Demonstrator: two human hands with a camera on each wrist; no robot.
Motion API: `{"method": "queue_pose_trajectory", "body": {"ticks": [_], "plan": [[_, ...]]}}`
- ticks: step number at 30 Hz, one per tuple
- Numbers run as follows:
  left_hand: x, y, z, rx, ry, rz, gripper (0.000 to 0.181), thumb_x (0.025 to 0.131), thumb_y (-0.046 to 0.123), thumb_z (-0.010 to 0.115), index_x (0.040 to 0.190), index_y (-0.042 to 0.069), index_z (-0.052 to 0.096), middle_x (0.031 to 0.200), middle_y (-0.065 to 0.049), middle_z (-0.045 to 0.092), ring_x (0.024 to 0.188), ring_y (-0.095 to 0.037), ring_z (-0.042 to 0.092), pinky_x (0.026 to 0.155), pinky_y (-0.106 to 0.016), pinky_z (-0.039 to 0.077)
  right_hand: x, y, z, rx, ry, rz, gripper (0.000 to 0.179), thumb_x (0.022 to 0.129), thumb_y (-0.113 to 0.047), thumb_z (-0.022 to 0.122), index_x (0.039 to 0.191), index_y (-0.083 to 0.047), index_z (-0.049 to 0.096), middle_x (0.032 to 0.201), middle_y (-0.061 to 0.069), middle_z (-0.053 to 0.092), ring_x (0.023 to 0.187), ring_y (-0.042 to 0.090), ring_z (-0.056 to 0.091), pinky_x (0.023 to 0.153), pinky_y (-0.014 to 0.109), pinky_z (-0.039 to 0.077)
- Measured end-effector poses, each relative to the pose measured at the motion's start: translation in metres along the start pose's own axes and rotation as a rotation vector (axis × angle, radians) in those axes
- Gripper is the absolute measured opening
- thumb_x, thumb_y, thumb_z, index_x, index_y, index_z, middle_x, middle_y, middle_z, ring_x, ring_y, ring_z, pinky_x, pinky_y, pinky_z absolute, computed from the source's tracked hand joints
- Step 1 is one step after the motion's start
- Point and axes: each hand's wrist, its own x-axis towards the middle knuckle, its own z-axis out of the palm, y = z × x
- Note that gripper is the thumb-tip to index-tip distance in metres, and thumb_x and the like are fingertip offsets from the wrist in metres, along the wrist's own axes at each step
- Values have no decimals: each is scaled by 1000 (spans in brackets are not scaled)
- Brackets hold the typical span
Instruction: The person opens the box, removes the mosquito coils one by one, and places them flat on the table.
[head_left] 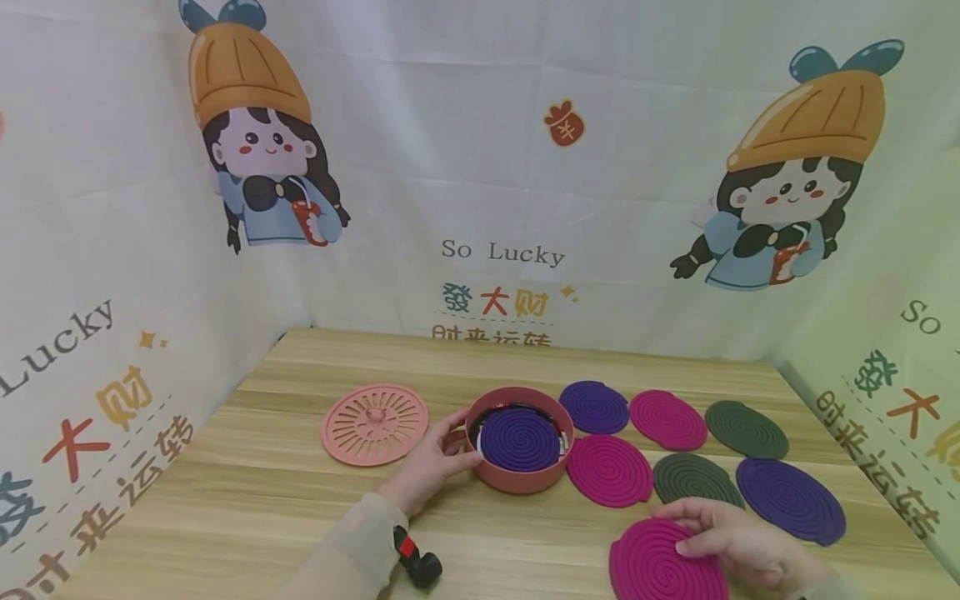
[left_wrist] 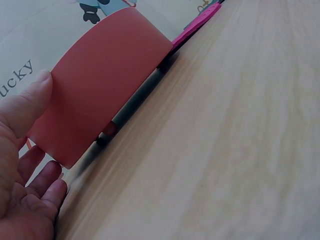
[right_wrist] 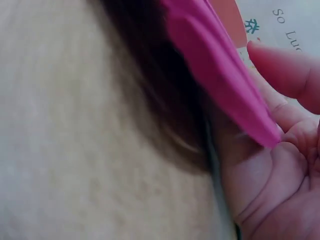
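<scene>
My left hand [head_left: 429, 460] holds the left side of a round reddish mosquito coil box [head_left: 523, 481], thumb on its outer wall and fingers at its far side and underneath. Inside the box lies a purple mosquito coil [head_left: 521, 437], with dark and white bits showing around its edge. At the front right, my right hand [head_left: 738, 540] pinches the edge of a pink mosquito coil [head_left: 660, 560], thumb on top and fingers beneath. In the right wrist view this pink coil [right_wrist: 215, 65] is tilted above the wooden table, its shadow below it.
A pink slotted lid [head_left: 375, 417] lies left of the box. To its right several coils lie flat: purple [head_left: 594, 407], pink [head_left: 669, 419], green [head_left: 747, 429], a nearer pink [head_left: 611, 469], a nearer green [head_left: 697, 479] and a far-right purple [head_left: 791, 498]. A printed cloth [head_left: 637, 208] hangs behind.
</scene>
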Motion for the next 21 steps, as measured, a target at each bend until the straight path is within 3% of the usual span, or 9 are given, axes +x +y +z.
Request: {"method": "queue_pose_trajectory", "body": {"ticks": [4,10,21], "plan": [[0,0,0,2,4,4,73,86,3,70,149,6,32,147,-22,38,136,-37,36,112,-47,29,-3,-5,-1,-149,60,19,32,97,0,46,128,-5,55,115,7,64,103,17,62,86,29,52],[-1,0,0,8,6,5,73,87,4,70,149,6,32,147,-22,38,136,-36,36,111,-46,30,-1,-9,1,-404,186,31,33,98,-7,49,124,13,51,107,2,64,98,13,59,83,25,49],[-1,1,1,18,1,5,73,87,6,70,149,8,32,147,-22,38,135,-36,38,107,-41,38,-1,-19,10,-636,313,99,37,96,-14,56,120,13,53,112,9,61,103,18,56,84,33,50]]}}
